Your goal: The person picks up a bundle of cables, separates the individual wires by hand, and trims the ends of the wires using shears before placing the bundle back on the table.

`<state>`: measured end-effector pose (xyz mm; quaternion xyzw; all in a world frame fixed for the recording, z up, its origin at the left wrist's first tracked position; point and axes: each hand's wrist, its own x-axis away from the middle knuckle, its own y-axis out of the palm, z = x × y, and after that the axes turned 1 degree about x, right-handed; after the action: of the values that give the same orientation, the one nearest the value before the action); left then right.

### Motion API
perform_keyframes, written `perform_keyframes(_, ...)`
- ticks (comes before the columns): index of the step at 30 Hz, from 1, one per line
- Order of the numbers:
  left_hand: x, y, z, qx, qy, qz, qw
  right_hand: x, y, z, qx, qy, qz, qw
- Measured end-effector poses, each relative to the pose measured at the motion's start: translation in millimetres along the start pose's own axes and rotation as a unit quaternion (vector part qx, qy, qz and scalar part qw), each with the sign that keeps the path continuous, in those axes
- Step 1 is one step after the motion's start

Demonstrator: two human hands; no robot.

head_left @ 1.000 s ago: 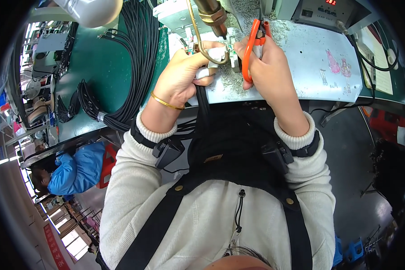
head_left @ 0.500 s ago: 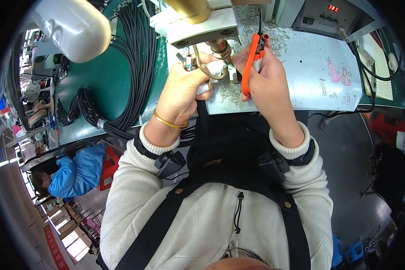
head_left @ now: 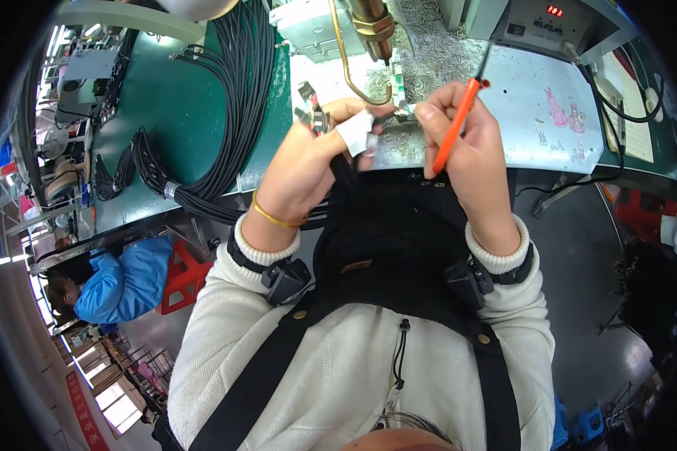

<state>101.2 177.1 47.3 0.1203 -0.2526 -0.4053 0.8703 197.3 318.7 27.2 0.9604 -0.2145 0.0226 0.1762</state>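
Note:
My left hand [head_left: 289, 169] is closed around a black cable [head_left: 344, 174], whose stripped ends show coloured wires and small connectors [head_left: 308, 94] above the fingers. A white wrap [head_left: 356, 134] covers the thumb area. My right hand [head_left: 472, 150] pinches a small green-and-white wire end [head_left: 405, 110] between thumb and forefinger, near the left fingertips. Across that same palm lies an orange-handled hand tool [head_left: 456, 129]; its working head cannot be made out. Just beyond both hands hangs a brass-coloured machine head [head_left: 374, 28] with a dark tip, beside a bent metal tube [head_left: 346, 75].
Small metal clippings [head_left: 436, 45] litter the light metal plate [head_left: 530, 105]. A control box [head_left: 545, 26] with a red display stands far right. Coiled black cables [head_left: 237, 98] lie on the green bench [head_left: 177, 120] at left. A person in blue [head_left: 124, 282] sits left, by a red stool [head_left: 184, 278].
Both hands have drawn back from beneath the machine head. My right hand shifted right, and the orange-handled tool tilted. The view shifted, so more of the machine tip and fixture shows.

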Motion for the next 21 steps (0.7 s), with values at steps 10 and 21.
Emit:
perform_keyframes(10,27,17,-34,-0.27,0.112,-0.035,0.956,35,14,-3,0.329,-0.271,0.0,0.905)
perform_keyframes(21,32,23,-34,-0.19,0.189,0.063,0.961,39,4,-12,0.057,0.109,-0.032,0.992)
